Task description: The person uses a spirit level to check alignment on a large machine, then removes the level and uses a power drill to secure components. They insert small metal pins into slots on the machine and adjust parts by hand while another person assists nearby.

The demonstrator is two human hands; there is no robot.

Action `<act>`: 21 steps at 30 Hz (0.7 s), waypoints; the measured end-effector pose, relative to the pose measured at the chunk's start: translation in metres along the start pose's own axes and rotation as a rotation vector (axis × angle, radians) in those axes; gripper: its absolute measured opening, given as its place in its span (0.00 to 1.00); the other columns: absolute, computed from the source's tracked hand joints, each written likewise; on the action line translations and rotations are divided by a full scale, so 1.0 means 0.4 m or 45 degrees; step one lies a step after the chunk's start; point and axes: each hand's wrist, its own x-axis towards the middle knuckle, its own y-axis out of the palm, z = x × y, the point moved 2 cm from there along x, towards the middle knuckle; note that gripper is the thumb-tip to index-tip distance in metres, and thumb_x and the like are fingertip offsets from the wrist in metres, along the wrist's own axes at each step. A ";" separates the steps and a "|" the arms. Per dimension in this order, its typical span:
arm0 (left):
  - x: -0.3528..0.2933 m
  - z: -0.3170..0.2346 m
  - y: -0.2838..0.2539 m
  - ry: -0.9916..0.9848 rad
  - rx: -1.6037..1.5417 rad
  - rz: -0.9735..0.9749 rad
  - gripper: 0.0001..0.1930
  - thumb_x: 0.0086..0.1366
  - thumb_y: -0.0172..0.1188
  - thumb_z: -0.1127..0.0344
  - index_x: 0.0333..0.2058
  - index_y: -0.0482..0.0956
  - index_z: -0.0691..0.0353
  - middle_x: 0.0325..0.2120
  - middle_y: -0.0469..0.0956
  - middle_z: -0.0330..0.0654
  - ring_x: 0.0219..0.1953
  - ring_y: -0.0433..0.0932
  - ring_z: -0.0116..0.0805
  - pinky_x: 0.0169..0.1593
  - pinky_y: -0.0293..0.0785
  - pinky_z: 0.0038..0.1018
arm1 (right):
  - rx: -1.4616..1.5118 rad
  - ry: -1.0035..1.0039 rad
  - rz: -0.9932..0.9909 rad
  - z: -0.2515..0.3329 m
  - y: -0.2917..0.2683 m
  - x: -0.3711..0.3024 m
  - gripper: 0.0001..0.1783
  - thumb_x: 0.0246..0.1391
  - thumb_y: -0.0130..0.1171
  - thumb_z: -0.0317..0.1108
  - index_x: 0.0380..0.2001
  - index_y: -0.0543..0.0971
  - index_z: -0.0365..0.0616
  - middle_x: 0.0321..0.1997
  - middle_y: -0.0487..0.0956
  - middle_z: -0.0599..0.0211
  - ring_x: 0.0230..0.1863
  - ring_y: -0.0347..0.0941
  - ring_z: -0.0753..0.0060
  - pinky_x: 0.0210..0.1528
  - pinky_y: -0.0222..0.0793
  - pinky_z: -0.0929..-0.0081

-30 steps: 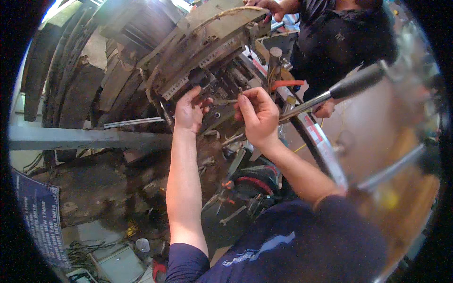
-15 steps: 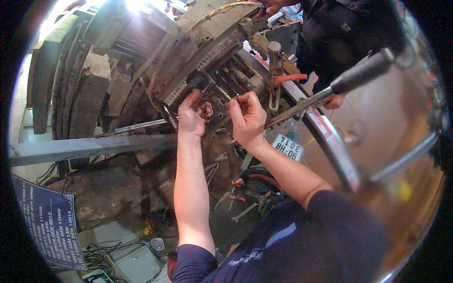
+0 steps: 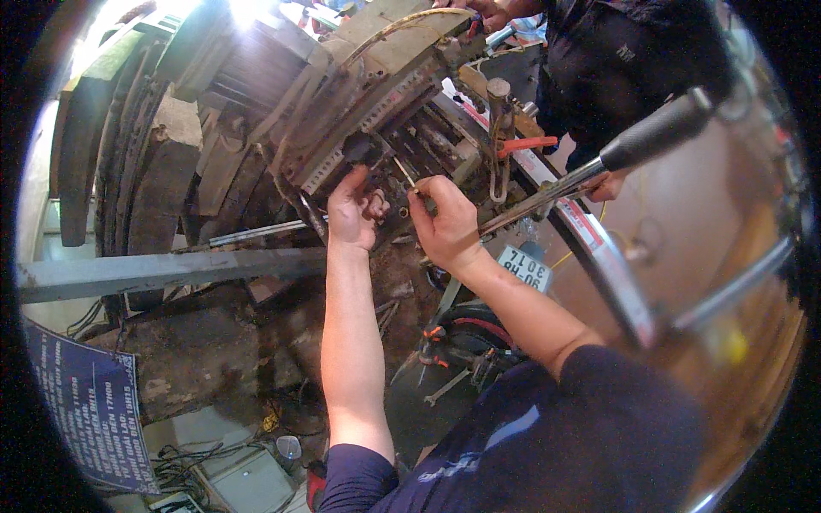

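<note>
My left hand (image 3: 353,214) is closed, its fingers curled and the upper ones against a small black block (image 3: 364,150) beside a marked metal scale (image 3: 321,173). What else lies inside those fingers is hidden. Just to the right, my right hand (image 3: 446,221) pinches the near end of a thin, pale rod (image 3: 404,173). The rod slants up and left toward the black block; its far end is hard to make out. Both hands are over a dark, greasy metal machine bed (image 3: 428,137) with slots and bars.
A long lever with a black grip (image 3: 654,132) slants across the right. Near it sit an orange-red handle (image 3: 526,144) and a rail (image 3: 599,256). A grey beam (image 3: 171,272) crosses the left. Another person (image 3: 633,68) stands at the far right. Below hang orange-handled pliers (image 3: 434,338).
My right hand has turned slightly, its knuckles more toward the camera, and more of the rod shows. The left hand has barely moved. The other person's hand at the top has shifted.
</note>
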 end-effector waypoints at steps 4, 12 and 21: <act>0.000 0.001 0.002 0.023 -0.020 -0.047 0.13 0.69 0.71 0.52 0.40 0.80 0.52 0.27 0.72 0.31 0.20 0.67 0.28 0.32 0.69 0.34 | 0.201 0.402 0.076 0.018 -0.013 0.007 0.09 0.64 0.70 0.27 0.40 0.79 0.37 0.34 0.82 0.51 0.36 0.82 0.45 0.39 0.77 0.61; -0.009 -0.008 0.018 0.026 -0.060 -0.067 0.13 0.67 0.74 0.54 0.41 0.80 0.51 0.29 0.72 0.31 0.20 0.66 0.26 0.29 0.65 0.32 | -0.048 0.124 0.129 0.051 -0.042 0.054 0.09 0.64 0.72 0.31 0.37 0.82 0.37 0.32 0.82 0.50 0.33 0.81 0.46 0.37 0.75 0.58; 0.002 -0.009 0.000 -0.011 -0.034 -0.083 0.12 0.68 0.73 0.55 0.42 0.80 0.51 0.29 0.72 0.31 0.19 0.65 0.26 0.28 0.65 0.32 | -0.132 0.172 0.133 0.052 -0.067 0.073 0.12 0.65 0.74 0.35 0.36 0.83 0.37 0.30 0.81 0.50 0.29 0.78 0.51 0.34 0.73 0.58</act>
